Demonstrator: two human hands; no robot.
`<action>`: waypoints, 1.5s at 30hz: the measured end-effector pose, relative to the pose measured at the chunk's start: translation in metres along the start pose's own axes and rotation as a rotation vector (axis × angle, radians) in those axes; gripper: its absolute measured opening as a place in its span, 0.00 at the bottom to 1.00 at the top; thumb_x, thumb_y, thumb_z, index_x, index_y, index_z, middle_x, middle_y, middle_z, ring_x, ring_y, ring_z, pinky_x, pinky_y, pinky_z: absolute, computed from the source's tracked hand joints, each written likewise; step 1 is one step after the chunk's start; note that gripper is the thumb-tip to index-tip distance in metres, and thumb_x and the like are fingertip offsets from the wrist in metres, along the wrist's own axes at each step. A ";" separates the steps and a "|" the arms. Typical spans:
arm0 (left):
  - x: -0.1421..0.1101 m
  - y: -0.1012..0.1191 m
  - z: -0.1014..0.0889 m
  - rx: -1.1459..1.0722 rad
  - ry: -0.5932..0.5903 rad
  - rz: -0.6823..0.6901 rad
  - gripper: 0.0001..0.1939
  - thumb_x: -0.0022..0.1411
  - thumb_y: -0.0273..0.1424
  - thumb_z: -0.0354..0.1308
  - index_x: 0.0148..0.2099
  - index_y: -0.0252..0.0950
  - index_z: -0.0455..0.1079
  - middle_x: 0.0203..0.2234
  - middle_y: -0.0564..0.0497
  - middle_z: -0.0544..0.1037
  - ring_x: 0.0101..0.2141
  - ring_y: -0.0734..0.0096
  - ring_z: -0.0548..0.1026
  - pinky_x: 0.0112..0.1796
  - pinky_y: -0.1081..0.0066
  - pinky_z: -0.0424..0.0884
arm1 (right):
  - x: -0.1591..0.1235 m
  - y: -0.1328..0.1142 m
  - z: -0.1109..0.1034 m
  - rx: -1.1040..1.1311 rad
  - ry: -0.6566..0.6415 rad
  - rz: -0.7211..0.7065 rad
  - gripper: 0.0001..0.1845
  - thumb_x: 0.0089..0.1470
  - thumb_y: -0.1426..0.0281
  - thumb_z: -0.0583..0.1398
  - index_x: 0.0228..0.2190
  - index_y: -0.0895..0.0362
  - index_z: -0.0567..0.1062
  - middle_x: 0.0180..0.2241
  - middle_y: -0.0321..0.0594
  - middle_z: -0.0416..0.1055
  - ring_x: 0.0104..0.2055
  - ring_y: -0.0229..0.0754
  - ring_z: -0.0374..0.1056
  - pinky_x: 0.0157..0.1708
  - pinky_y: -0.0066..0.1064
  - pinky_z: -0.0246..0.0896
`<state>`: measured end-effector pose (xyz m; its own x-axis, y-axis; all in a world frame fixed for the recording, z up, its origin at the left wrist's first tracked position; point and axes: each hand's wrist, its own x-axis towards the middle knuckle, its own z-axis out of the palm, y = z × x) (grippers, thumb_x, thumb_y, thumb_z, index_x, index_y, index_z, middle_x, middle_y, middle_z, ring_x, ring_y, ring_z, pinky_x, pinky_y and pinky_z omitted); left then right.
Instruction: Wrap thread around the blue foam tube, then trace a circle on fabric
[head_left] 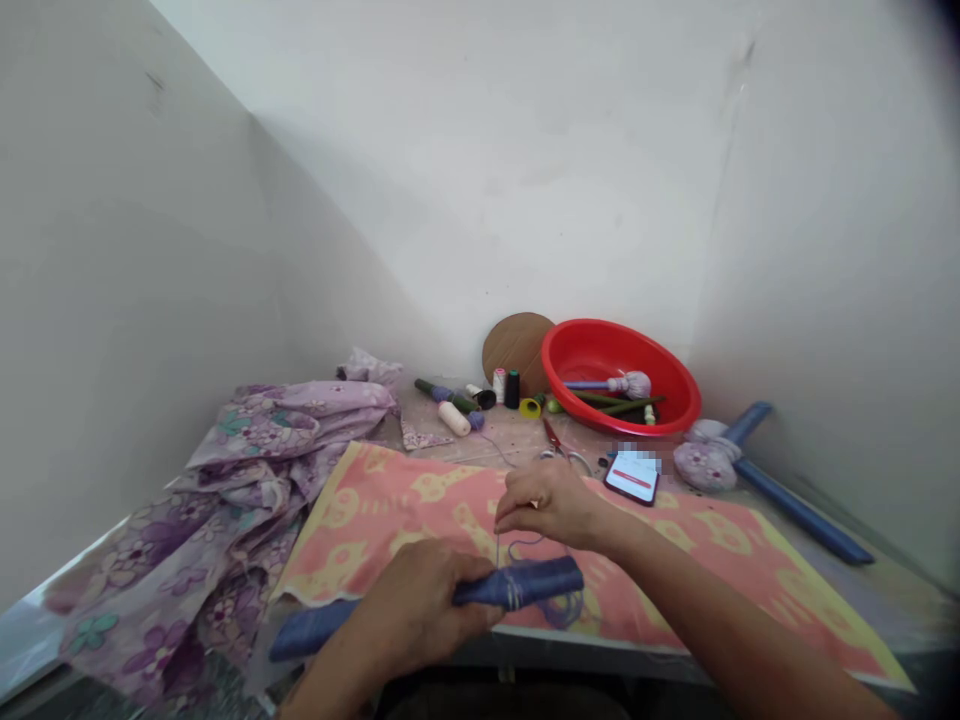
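Note:
My left hand grips a rod wrapped in blue cloth and holds it low over a towel. Pale thread is wound tightly around the rod just beyond my fingers. Above the rod, my right hand has its fingertips pinched together on a thin thread that drops to the binding. A loose purple-blue tangle of thread lies under the rod's far end. The orange and yellow patterned towel lies beneath both hands.
Lilac floral fabric is heaped at left. Behind my hands lie scissors, a lit phone and several thread spools. A red basin holds a similar bundle, and a blue rod with floral bundles lies at right. Walls close the back and sides.

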<state>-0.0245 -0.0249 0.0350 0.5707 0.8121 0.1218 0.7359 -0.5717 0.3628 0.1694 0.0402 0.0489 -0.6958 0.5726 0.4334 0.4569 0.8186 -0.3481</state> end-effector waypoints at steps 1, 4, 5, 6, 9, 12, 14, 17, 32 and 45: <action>0.000 0.001 -0.001 -0.037 -0.018 0.013 0.06 0.50 0.34 0.53 0.25 0.37 0.65 0.20 0.59 0.70 0.23 0.78 0.66 0.23 0.79 0.51 | 0.000 0.004 0.002 0.091 -0.019 0.033 0.11 0.47 0.63 0.58 0.24 0.56 0.77 0.20 0.34 0.69 0.24 0.32 0.62 0.24 0.22 0.50; -0.001 0.004 -0.003 -0.141 -0.055 0.045 0.06 0.50 0.33 0.53 0.26 0.36 0.66 0.19 0.60 0.67 0.22 0.80 0.64 0.23 0.79 0.50 | -0.002 0.013 0.011 0.367 -0.061 0.173 0.11 0.43 0.64 0.61 0.22 0.59 0.77 0.19 0.35 0.69 0.22 0.32 0.61 0.22 0.22 0.52; 0.000 0.005 -0.004 -0.176 -0.062 0.055 0.06 0.50 0.33 0.53 0.26 0.36 0.66 0.19 0.60 0.66 0.22 0.80 0.63 0.23 0.79 0.50 | -0.003 0.014 0.013 0.458 -0.068 0.220 0.11 0.41 0.64 0.62 0.22 0.60 0.77 0.18 0.35 0.68 0.21 0.32 0.61 0.21 0.22 0.53; 0.000 0.006 -0.005 -0.210 -0.070 0.064 0.07 0.51 0.33 0.53 0.26 0.35 0.66 0.19 0.60 0.66 0.22 0.80 0.62 0.23 0.79 0.50 | -0.003 0.015 0.016 0.540 -0.072 0.263 0.11 0.40 0.64 0.62 0.21 0.61 0.76 0.18 0.35 0.68 0.21 0.32 0.60 0.21 0.22 0.53; 0.001 0.009 -0.007 -0.321 -0.090 0.084 0.07 0.51 0.32 0.52 0.27 0.34 0.67 0.18 0.60 0.63 0.22 0.80 0.60 0.23 0.79 0.51 | -0.004 0.017 0.023 0.704 -0.071 0.354 0.10 0.36 0.66 0.64 0.20 0.61 0.76 0.18 0.35 0.68 0.21 0.32 0.60 0.22 0.23 0.54; 0.003 0.012 -0.008 -0.418 -0.059 0.066 0.05 0.50 0.29 0.52 0.25 0.34 0.66 0.17 0.60 0.60 0.21 0.81 0.58 0.23 0.79 0.51 | -0.008 0.018 0.032 0.801 -0.082 0.422 0.10 0.33 0.66 0.65 0.19 0.62 0.75 0.17 0.35 0.67 0.21 0.32 0.59 0.22 0.24 0.53; 0.004 0.013 -0.006 -0.486 -0.021 0.020 0.05 0.49 0.28 0.52 0.24 0.33 0.65 0.17 0.60 0.59 0.21 0.81 0.58 0.22 0.79 0.51 | -0.014 0.019 0.040 0.888 -0.047 0.491 0.10 0.33 0.66 0.64 0.18 0.62 0.74 0.15 0.33 0.65 0.19 0.31 0.57 0.20 0.24 0.51; 0.007 0.011 0.001 -0.632 0.049 -0.081 0.05 0.48 0.29 0.53 0.28 0.33 0.65 0.18 0.59 0.62 0.21 0.80 0.60 0.22 0.79 0.54 | -0.023 0.017 0.052 0.998 0.154 0.570 0.09 0.37 0.68 0.60 0.15 0.61 0.71 0.14 0.32 0.60 0.18 0.31 0.52 0.18 0.24 0.46; 0.022 -0.018 0.022 -1.176 0.172 -0.211 0.22 0.48 0.38 0.58 0.43 0.33 0.60 0.12 0.60 0.65 0.11 0.81 0.61 0.13 0.80 0.57 | -0.030 -0.001 0.059 0.857 0.316 0.571 0.14 0.40 0.62 0.61 0.21 0.62 0.74 0.14 0.31 0.57 0.18 0.30 0.49 0.18 0.23 0.44; 0.028 -0.024 0.031 -0.830 0.280 -0.310 0.17 0.49 0.38 0.54 0.40 0.34 0.60 0.15 0.59 0.67 0.12 0.79 0.63 0.14 0.79 0.57 | -0.036 -0.026 0.037 0.223 0.154 0.243 0.19 0.53 0.66 0.50 0.17 0.60 0.71 0.14 0.32 0.55 0.18 0.31 0.50 0.19 0.23 0.44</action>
<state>-0.0147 0.0079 0.0011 0.2037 0.9750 0.0882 0.2823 -0.1448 0.9483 0.1622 -0.0038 0.0119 -0.4824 0.7632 0.4299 0.4551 0.6377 -0.6214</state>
